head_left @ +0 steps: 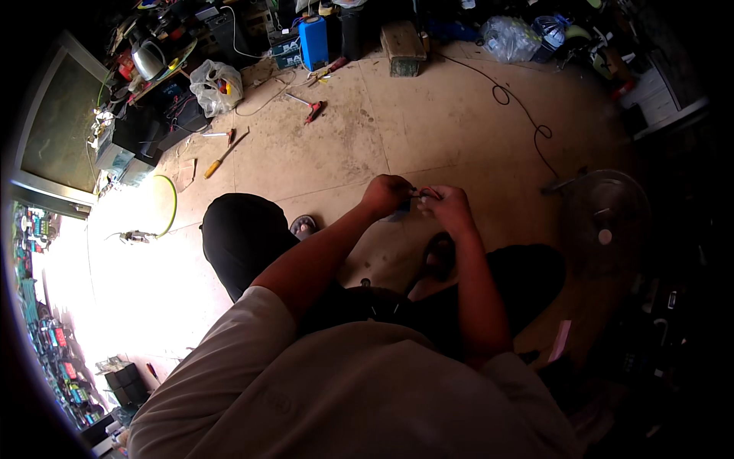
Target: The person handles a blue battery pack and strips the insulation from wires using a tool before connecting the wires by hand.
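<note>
R hand (451, 206) fingers nearly closed, pinching small red/dark pc (430, 192) above floor (459, 115), btwn hands. My L hand (387, 196) fingers curled beside it; can't tell L grip.

"What is beyond the grip (417, 194)?"

"Straight ahead and well apart, a scuffed box (403, 47) on the tan floor (428, 107). Ahead and a little left, an upright blue container (313, 44)."

"And farther left of the grip?"

"A silver kettle (148, 60) at the far left and, nearer, a clear plastic bag (216, 88). Between bag and grip lies a red-handled tool (314, 112). A yellow-handled screwdriver (222, 159) lies at a slant, well left of the grip; a bright green cord (176, 203) curves farther left, nearly level with it."

"To its right?"

"A thin black cable (522, 109) loops toward a round, see-through shape (608, 206), too dim to name."
</note>
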A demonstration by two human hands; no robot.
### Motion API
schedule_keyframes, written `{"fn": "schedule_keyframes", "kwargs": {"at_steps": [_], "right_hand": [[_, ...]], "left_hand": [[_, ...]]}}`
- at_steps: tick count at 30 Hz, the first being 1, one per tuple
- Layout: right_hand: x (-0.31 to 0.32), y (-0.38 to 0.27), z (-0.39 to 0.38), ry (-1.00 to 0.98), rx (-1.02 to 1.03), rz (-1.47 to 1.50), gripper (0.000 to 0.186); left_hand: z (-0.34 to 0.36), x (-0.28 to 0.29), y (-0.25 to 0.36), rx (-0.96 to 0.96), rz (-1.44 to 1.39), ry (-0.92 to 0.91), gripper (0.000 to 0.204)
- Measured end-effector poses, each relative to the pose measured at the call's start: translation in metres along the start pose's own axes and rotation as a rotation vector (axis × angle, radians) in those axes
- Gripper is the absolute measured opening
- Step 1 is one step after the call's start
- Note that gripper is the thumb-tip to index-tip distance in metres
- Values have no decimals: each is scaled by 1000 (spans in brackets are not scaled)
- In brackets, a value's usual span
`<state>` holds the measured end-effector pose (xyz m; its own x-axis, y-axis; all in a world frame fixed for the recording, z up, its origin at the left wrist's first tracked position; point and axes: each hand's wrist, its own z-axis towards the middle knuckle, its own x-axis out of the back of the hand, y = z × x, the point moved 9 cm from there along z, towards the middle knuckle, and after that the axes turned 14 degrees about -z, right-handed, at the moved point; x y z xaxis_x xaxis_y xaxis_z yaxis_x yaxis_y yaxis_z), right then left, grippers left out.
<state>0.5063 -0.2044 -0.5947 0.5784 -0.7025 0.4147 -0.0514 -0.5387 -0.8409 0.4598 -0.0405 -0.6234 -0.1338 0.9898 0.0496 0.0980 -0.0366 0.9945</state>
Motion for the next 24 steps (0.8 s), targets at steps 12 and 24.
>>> {"fn": "schedule_keyframes", "kwargs": {"at_steps": [12,24], "right_hand": [[-20,20,8,7,-181,394,26],[-36,9,0,-80,-194,337,25]], "left_hand": [[-17,20,6,66,-154,112,26],[-24,26,16,167,-146,176,26]]}}
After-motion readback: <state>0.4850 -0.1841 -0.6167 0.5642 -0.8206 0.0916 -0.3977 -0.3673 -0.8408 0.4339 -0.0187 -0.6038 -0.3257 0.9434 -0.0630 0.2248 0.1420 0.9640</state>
